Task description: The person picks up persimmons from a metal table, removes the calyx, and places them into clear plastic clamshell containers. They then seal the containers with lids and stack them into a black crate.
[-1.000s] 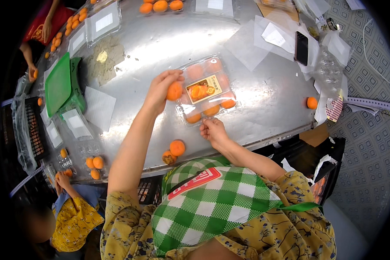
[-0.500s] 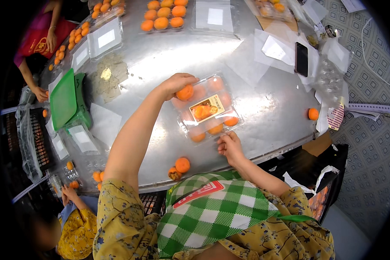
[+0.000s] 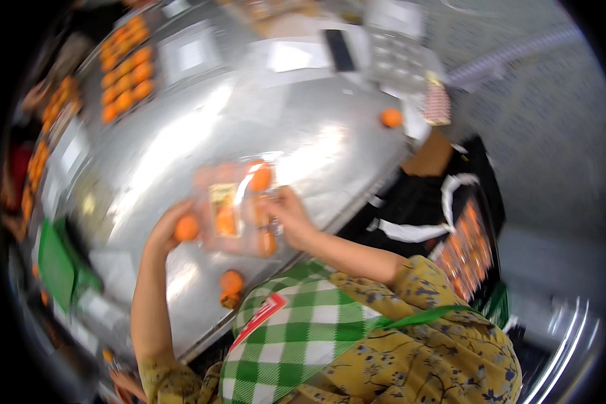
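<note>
A clear plastic clamshell of orange fruit [image 3: 241,214], nearly square and blurred, is at the metal tabletop [image 3: 148,168], its label [image 3: 223,210] running 12 to 6 o'clock. Nearer is the right hand [image 3: 293,219], at 3 o'clock, fingers bent over the edge; whether they pinch it cannot be told. At 9 o'clock, the left hand [image 3: 170,223] curls around a single orange fruit [image 3: 186,228]. Two loose fruits [image 3: 231,280] sit at 6 o'clock.
</note>
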The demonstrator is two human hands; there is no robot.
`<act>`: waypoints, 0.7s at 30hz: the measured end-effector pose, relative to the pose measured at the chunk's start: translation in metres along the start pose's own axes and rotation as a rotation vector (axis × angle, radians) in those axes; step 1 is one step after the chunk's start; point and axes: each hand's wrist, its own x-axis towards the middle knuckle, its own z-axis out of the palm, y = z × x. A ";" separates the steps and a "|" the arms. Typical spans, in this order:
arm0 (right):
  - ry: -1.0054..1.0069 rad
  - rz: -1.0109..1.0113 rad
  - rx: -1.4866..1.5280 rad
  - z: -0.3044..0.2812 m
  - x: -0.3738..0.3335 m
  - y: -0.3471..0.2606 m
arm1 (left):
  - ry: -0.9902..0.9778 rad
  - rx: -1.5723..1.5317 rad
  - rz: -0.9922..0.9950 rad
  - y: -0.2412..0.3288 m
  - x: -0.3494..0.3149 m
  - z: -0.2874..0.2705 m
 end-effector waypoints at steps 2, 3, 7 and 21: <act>0.033 -0.001 -0.103 0.014 -0.022 -0.026 | 0.030 -0.065 0.041 -0.031 -0.013 -0.014; 0.069 -0.009 -0.034 0.019 -0.034 -0.036 | 0.112 -0.083 0.061 -0.035 -0.027 -0.010; -0.119 0.210 0.162 0.003 -0.082 -0.065 | -0.118 -0.023 0.159 -0.033 -0.084 0.010; 0.084 -0.067 0.031 -0.015 -0.193 -0.085 | -0.551 0.059 0.153 -0.023 -0.106 0.079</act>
